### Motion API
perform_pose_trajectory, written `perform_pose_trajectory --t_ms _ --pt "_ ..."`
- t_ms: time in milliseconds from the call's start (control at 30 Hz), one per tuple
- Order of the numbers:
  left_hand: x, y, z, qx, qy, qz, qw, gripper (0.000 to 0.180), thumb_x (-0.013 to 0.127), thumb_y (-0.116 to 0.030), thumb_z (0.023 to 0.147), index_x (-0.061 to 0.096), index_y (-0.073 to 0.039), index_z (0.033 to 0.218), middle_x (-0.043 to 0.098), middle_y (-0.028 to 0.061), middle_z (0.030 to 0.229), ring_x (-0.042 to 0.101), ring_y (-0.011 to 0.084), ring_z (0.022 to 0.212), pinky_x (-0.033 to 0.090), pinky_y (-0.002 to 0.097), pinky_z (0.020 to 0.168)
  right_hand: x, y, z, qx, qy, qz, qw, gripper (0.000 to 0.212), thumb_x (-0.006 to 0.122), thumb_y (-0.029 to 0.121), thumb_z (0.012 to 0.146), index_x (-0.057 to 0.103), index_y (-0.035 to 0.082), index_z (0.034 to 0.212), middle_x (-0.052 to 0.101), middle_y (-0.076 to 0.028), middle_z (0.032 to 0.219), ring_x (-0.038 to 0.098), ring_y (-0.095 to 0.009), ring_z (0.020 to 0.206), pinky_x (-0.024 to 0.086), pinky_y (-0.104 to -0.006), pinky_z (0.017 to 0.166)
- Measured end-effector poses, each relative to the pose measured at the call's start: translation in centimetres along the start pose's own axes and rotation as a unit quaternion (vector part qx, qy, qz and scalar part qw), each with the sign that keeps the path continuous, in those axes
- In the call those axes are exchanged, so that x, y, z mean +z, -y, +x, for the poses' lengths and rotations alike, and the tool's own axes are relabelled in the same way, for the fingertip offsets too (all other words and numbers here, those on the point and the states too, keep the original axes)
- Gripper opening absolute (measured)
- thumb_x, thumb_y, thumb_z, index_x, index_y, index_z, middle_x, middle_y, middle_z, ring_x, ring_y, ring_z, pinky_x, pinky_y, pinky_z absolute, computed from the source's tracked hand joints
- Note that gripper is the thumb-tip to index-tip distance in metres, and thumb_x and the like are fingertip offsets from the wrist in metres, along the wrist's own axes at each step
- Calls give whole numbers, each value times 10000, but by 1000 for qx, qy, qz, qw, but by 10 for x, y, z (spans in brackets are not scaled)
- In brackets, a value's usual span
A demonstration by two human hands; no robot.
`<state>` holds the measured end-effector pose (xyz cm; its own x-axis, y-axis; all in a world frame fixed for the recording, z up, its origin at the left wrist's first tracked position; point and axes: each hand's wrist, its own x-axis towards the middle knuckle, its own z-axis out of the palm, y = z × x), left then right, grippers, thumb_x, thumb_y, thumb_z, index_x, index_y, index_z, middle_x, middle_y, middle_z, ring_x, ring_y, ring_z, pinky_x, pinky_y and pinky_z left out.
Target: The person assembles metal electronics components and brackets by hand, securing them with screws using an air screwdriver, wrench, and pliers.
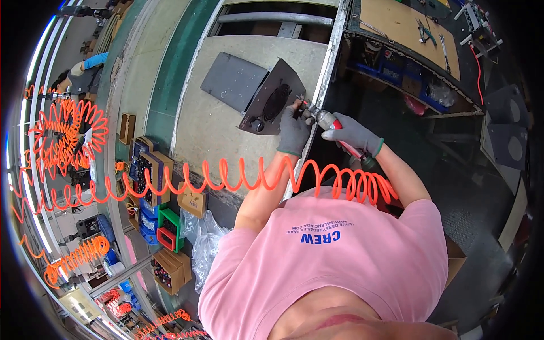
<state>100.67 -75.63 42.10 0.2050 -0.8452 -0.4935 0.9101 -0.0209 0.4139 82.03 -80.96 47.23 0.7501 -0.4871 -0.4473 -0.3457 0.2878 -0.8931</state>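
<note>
Single head-worn fisheye view, facing steeply down, close above the pink shirt, left hand and right hand farther off, straight edges bowed outward

Pink short-sleeved T-shirt – blue lettering, 2 grey gloves, green cuffs

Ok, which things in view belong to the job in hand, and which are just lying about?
In the job:
power driver, in the right hand
dark casing, left hand at its edge
orange coiled hose, perhaps feeding the driver

Apparently just lying about:
pliers, at upper right
clear plastic bags
open cardboard box
</note>
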Motion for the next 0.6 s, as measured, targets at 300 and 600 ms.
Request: perform_pose_trajectory --t_ms 300,600 --pt "-4 0 23 16 -21 86 996 229 468 -201 936 551 -59 1097 523 29 804 414 96 582 350 214 461 1 -22 31 -10 -13 -24 1000 435 697 299 721 501 41 1011 512 -24 754 502 -104 609 435 -257 553" --pt "-16 1 37 18 -46 91 995 218 497 -225 926 576 -97 1083 441 -1 696 389 94 552 331 221 442 -1 -18 37 1 -10 -23 1000 450 697 318 723 499 54 1028 521 -36 745 514 -116 575 441 -267 515"
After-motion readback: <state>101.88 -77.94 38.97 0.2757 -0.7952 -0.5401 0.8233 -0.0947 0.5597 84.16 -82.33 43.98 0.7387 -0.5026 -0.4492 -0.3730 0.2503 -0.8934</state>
